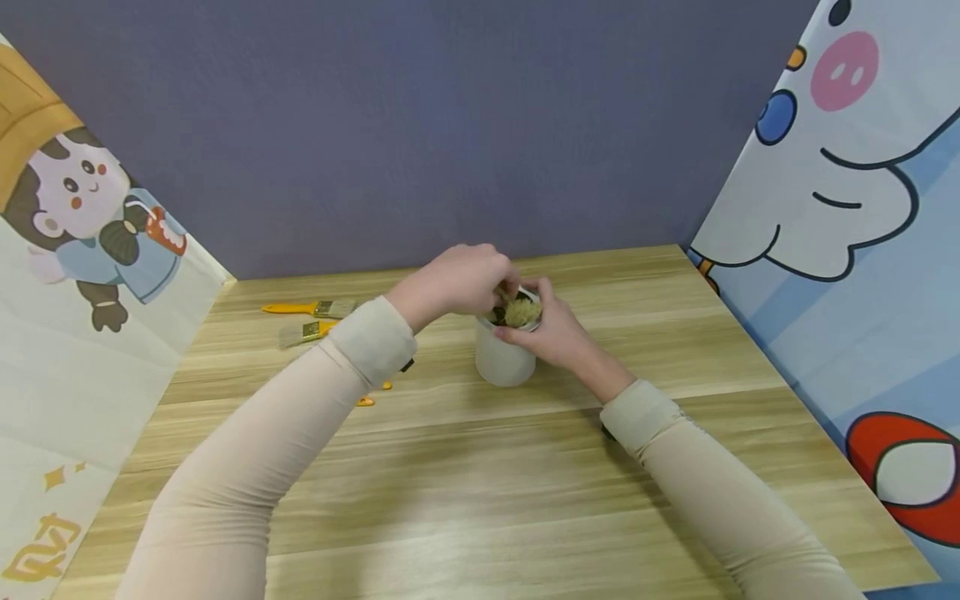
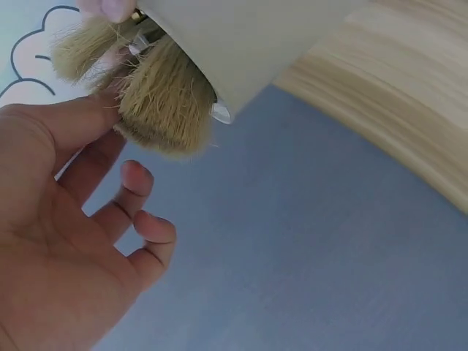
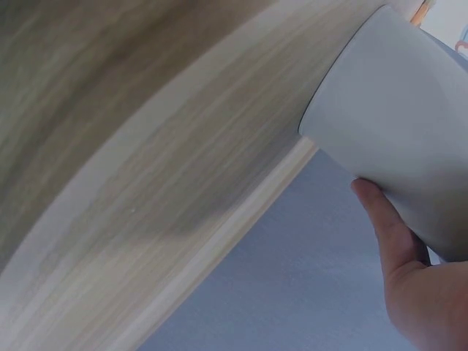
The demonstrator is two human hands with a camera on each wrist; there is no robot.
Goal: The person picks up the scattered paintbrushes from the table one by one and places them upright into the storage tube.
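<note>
A white cup (image 1: 504, 360) stands on the wooden table, with several brushes in it, bristles up. My right hand (image 1: 561, 335) grips the cup at its rim, thumb on the near side; in the right wrist view a finger lies along the cup's wall (image 3: 409, 124). Over the mouth of the cup, my left hand (image 1: 471, 282) pinches a brush between thumb and index finger, the other fingers loosely bent. Thick pale bristles (image 2: 168, 99) stick out in front of those fingertips, and another bristle tuft (image 2: 86, 50) shows beside them. The brush handles are hidden inside the cup.
Left of the cup lie a flat paintbrush with a yellow handle (image 1: 288, 308) and a second paintbrush (image 1: 310, 332), partly covered by the left sleeve. Orange handle ends (image 1: 365, 402) show beside that sleeve. A dark blue-grey panel (image 1: 450, 133) rises behind the table; printed sheets hang at both sides.
</note>
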